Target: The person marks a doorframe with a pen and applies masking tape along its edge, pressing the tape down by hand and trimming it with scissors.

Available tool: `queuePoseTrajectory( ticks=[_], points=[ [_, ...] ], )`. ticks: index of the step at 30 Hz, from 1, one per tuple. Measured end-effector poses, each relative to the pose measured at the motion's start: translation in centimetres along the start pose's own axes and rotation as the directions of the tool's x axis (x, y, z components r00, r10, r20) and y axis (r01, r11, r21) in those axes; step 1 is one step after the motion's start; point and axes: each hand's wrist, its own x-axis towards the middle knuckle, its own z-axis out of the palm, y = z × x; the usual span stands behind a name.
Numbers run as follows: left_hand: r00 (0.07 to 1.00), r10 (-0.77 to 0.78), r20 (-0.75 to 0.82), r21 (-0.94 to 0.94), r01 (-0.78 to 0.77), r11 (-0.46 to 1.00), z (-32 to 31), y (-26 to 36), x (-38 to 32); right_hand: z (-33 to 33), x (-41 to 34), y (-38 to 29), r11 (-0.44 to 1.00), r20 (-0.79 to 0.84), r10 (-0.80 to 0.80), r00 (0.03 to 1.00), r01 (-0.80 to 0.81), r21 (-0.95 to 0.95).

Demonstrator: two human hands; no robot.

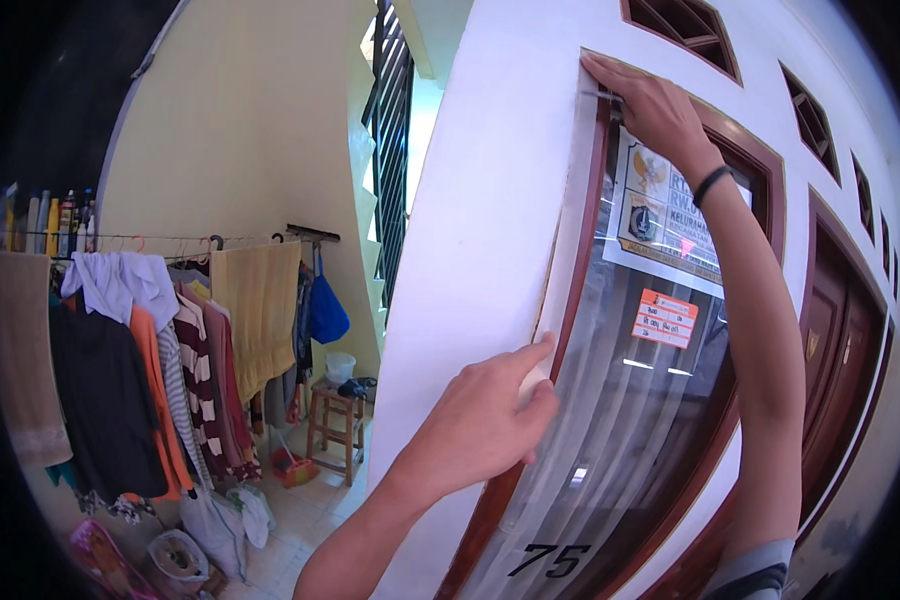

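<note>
A pale strip, apparently tape (568,217), runs down the left side of a brown wooden window frame (586,255), against the white wall (487,180). My left hand (487,420) grips a cream-coloured piece, perhaps the tape's roll, between thumb and fingers. Its index finger is stretched along the strip. Higher up, my right hand (656,112) lies with extended fingers on the frame's upper left corner. A thin grey object (604,95) shows under that hand; whether it is held is unclear. Behind the glass (615,412) hangs a whitish curtain.
A printed notice (664,217) and an orange-and-white sticker (665,319) bear writing on the window. Clothes and towels (255,315) hang from a rail at left. Below stand a wooden stool (336,427), a red dustpan (294,469) and bags (214,525). A brown door (832,352) is at right.
</note>
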Motion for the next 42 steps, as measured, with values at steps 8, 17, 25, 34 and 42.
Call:
queuePoseTrajectory(
  ticks=[8,17,25,34,42],
  points=[
    [1.000,0.013,0.018,-0.142,-0.010,0.990,0.9,-0.9,-0.9,2.3,-0.8,1.7,0.987,-0.320,-0.159,0.934,0.158,-0.027],
    [0.933,0.311,-0.182,0.029,-0.311,0.950,3.6,-5.8,-4.3,-2.7,-7.6,-6.0,0.985,0.033,-0.084,0.996,0.078,0.151],
    [0.927,0.262,-0.269,0.073,-0.252,0.965,4.7,-7.6,-4.9,-4.0,-11.3,-8.5,0.984,0.087,-0.111,0.990,0.097,0.146],
    [0.919,0.287,-0.271,-0.096,-0.322,0.942,5.0,-7.8,-4.5,-2.1,-7.3,-5.8,0.999,0.033,-0.030,0.999,0.031,-0.013],
    [0.876,0.354,-0.327,0.131,-0.329,0.935,4.6,-9.6,-4.1,-3.2,-9.2,-8.1,0.996,0.053,-0.010,0.999,0.005,0.092]
  ],
)
